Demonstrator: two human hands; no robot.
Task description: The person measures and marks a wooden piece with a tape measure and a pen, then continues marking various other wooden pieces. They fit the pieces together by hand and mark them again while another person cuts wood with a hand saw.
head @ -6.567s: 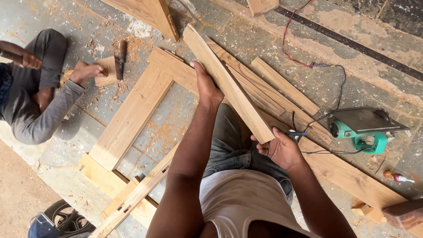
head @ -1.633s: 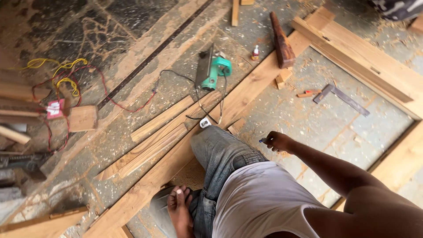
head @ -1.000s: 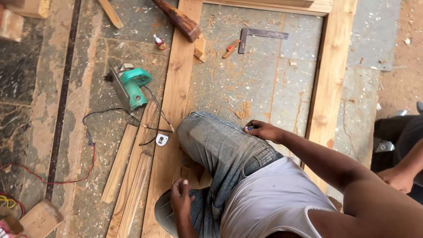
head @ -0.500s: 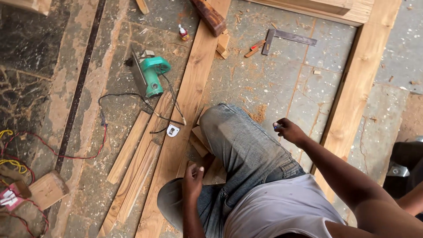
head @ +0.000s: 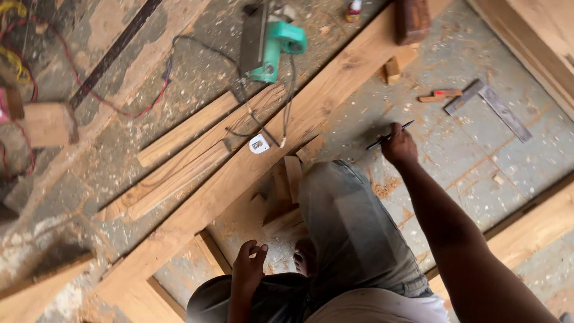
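1. R hand (head: 399,146) out ahead over the concrete floor (head: 454,161), fingers closed round a thin dark pencil (head: 390,135); pencil sticks out to the left of the fist, tip clear of the floor as far as can be told.
2. L hand (head: 249,268) low by the bent leg (head: 350,221), fingers loosely curled, holding nothing; sits just above the dark trouser cloth, near a bare foot (head: 305,258).
3. Long timber rail (head: 281,143) runs diagonally under the knee, part of a wood frame flat on the floor w/ sawdust all over.
4. Short offcuts (head: 286,182) lie on the rail just beside the knee.
5. Green power tool (head: 272,45) sits above the rail, its cable trailing down to a white plug (head: 259,144) on the rail.
6. Metal try square (head: 490,106) lies to the right of the pencil hand, well apart; small red-tipped stick (head: 439,95) just beside it.
7. Loose planks (head: 191,152) lie parallel, left of the rail.
8. Red wire (head: 122,107) loops across the floor at left, near a wood block (head: 51,124).
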